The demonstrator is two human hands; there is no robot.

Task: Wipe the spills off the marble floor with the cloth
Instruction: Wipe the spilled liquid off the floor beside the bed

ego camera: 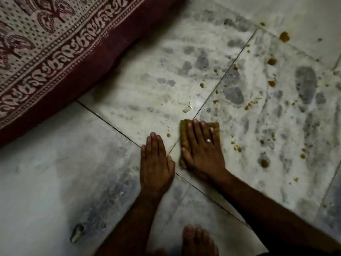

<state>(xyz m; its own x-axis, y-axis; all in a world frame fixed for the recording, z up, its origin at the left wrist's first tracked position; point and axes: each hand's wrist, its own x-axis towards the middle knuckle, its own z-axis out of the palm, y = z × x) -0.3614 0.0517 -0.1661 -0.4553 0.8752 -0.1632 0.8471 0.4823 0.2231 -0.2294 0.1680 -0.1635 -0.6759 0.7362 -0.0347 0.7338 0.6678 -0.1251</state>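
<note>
Cloth (184, 134) lies folded flat on the marble floor (92, 172), just right of the joint where the slabs meet near the middle of the view. The right hand (201, 154) presses on it with the palm down and the fingers spread, not curled around any edge, so it pins the cloth rather than pinches it. The left hand (156, 163) rests flat and empty on bare floor just beside, fingers together, likely bracing the person's weight. A bare foot (198, 241) shows at the bottom edge.

Brown spills (284, 36) dot the floor to the right and toward the top right corner; one small drop (168, 135) sits between the two hands, and a pale splash (187, 108) lies just above the cloth. Most of these are untouched, so the wiping looks barely begun. A patterned bedcover (46, 52) hangs over the floor at the top left, well apart from the mess.

The cloth looks soft, thin and light, already stained mustard, possibly damp. It would bunch if pushed from one edge, so broad pressure through the whole palm suits it best. On polished marble it should slide easily, yet it may smear wet drops instead of lifting them unless turned to a clean face
</note>
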